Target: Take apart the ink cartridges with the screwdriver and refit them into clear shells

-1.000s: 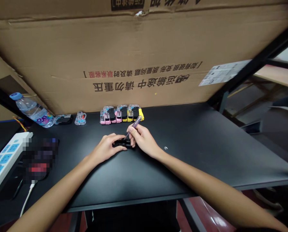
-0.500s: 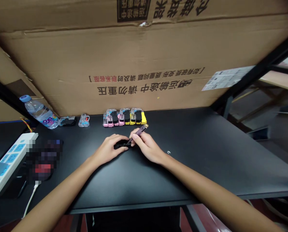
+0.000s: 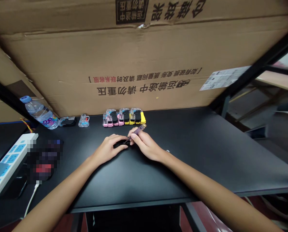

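Observation:
My left hand (image 3: 109, 148) is closed around a small black part (image 3: 121, 144) against the dark tabletop, thumb and index finger curved along its sides. Much of that part is covered by my fingers. In my right hand (image 3: 145, 145) is a slim purple screwdriver (image 3: 138, 130) with a gold end, held slanted like a pen. Its thin tip points down to the left, at the black part; whether it touches is too small to tell. Just beyond my hands, a row of clear-and-black cases with pink and yellow edges (image 3: 124, 117) lies by the cardboard.
A cardboard sheet (image 3: 139, 58) stands along the desk's back. At the left are a water bottle (image 3: 41, 112), a black-and-clear case (image 3: 68, 121), a small clear case (image 3: 83, 120), a power strip (image 3: 12, 154) and a phone with a white cable (image 3: 32, 199). A tiny white piece (image 3: 168, 150) lies beside my right wrist.
My right hand and the screwdriver have shifted slightly left, toward the black part. The view has turned a little; my left hand keeps its hold.

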{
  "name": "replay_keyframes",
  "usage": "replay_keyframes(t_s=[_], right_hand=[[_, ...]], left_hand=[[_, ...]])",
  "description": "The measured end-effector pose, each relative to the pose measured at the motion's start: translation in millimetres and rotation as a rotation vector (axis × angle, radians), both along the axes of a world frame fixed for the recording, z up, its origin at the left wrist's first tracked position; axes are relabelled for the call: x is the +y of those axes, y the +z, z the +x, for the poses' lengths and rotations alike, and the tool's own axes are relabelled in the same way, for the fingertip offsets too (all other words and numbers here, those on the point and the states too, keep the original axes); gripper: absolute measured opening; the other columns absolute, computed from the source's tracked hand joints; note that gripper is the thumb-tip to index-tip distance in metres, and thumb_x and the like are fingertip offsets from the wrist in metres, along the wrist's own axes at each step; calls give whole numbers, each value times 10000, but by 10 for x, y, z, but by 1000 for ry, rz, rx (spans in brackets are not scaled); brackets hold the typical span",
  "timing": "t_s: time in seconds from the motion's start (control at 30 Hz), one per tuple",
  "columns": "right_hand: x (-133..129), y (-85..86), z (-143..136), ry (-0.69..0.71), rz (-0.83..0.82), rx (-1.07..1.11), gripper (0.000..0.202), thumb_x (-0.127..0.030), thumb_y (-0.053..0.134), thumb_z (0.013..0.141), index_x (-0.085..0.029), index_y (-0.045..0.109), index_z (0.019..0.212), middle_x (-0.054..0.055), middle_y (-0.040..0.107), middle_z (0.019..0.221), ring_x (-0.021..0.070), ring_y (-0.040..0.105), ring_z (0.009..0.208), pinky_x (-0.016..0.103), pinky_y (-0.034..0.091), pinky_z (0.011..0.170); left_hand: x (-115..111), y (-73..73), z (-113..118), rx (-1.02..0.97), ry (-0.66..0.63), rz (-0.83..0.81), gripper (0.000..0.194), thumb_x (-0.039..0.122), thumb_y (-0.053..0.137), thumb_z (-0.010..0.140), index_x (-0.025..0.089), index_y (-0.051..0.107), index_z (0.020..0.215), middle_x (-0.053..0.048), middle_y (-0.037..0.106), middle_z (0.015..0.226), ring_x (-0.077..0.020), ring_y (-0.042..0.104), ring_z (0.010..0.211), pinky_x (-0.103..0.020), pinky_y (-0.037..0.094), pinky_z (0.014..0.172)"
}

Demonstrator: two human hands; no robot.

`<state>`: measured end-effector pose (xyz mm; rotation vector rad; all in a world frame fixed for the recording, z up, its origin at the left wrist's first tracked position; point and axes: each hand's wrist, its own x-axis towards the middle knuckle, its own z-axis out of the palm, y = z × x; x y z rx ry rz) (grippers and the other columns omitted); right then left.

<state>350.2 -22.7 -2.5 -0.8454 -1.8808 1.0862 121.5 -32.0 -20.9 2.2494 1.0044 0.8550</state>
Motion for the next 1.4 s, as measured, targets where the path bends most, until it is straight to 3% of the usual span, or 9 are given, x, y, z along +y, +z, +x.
replay_keyframes(t_s=[0.2, 0.5, 0.7, 0.83, 1.03, 1.4], right_hand=[[42, -10, 21, 57, 35, -42, 362, -507, 413, 1138, -220, 602, 1025, 38, 654, 876, 189, 649, 778, 345, 576, 780], [-5, -176, 77, 119, 457, -147, 208, -241, 430, 1116, -235, 635, 1078, 86, 702, 984, 210, 662, 878, 348, 564, 818], [12, -249, 99, 202, 639, -267, 188, -267, 476, 1119, -234, 652, 1062, 87, 734, 955, 225, 655, 883, 397, 558, 839], [-11, -278, 114, 136, 537, -188, 202, -333, 466, 1131, -237, 643, 1119, 97, 728, 984, 225, 673, 887, 390, 572, 823], [-27, -236, 133, -122, 312, -57, 318, -467, 430, 1138, -236, 640, 1079, 81, 709, 959, 219, 685, 820, 386, 565, 802], [0, -236, 132, -125, 247, -49, 358, -498, 450, 1132, -222, 675, 1102, 77, 721, 975, 209, 689, 812, 376, 566, 801]], left_hand=[[11, -48, 1, 5, 0, 23, 291, 353, 709, 1030, 243, 741, 1297, -82, 811, 1198, -232, 739, 1059, -371, 588, 984], [7, -49, -6, 13, 21, 8, 259, 322, 667, 1049, 232, 750, 1277, -81, 806, 1210, -232, 737, 1061, -358, 584, 986], [8, -53, -28, 30, 14, -12, 307, 299, 645, 1056, 230, 713, 1347, -88, 794, 1239, -234, 731, 1095, -355, 591, 962], [8, -61, -23, 26, 30, -28, 301, 327, 672, 1047, 241, 714, 1333, -82, 790, 1241, -237, 732, 1114, -368, 583, 1000], [14, -34, -23, 17, 31, -18, 355, 340, 755, 999, 254, 700, 1339, -69, 787, 1238, -239, 723, 1127, -375, 572, 1022], [14, -11, -29, 51, 55, -27, 387, 257, 771, 968, 251, 685, 1344, -69, 776, 1231, -241, 714, 1094, -372, 578, 981]])
